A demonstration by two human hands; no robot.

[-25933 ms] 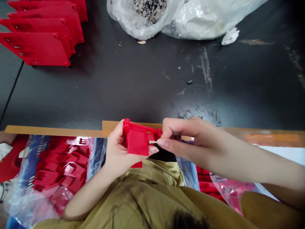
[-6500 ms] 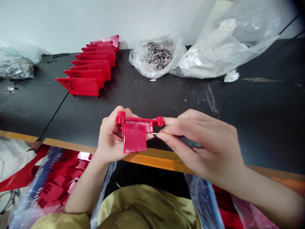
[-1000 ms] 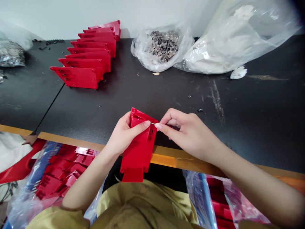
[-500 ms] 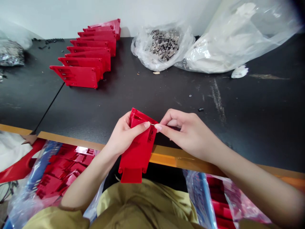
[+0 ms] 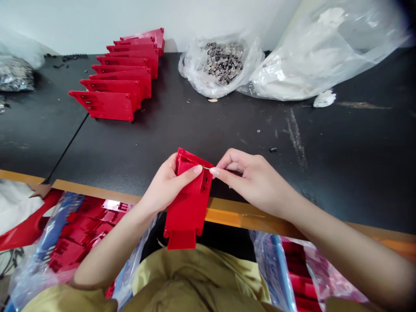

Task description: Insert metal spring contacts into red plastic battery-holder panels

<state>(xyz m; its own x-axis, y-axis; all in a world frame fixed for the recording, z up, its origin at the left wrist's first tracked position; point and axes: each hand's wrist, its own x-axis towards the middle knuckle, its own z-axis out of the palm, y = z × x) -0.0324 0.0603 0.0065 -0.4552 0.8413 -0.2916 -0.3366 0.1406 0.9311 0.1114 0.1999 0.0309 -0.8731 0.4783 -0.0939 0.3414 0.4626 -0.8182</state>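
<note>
My left hand [image 5: 167, 184] is closed around the left side of a red plastic housing [image 5: 186, 212], its thumb flat on the face. The housing is tilted and overhangs the table's front edge, with a flap at its lower end. Small dark slots show near its right edge. My right hand [image 5: 253, 177] pinches a thin, light-coloured strip [image 5: 206, 168] between thumb and forefinger at the housing's upper right. The strip's other end meets the left thumb tip. Its exact kind is too small to tell.
Several red housings [image 5: 110, 104] stand in a leaning row at the back left. A clear bag of small metal clips [image 5: 224, 60] and a large plastic bag [image 5: 286, 73] lie at the back. Below the edge are a left crate of red parts [image 5: 78, 229] and a right crate [image 5: 300, 277].
The housing has shifted and turned very slightly, and both hands have moved a little left with it. The grip of each hand is the same.
</note>
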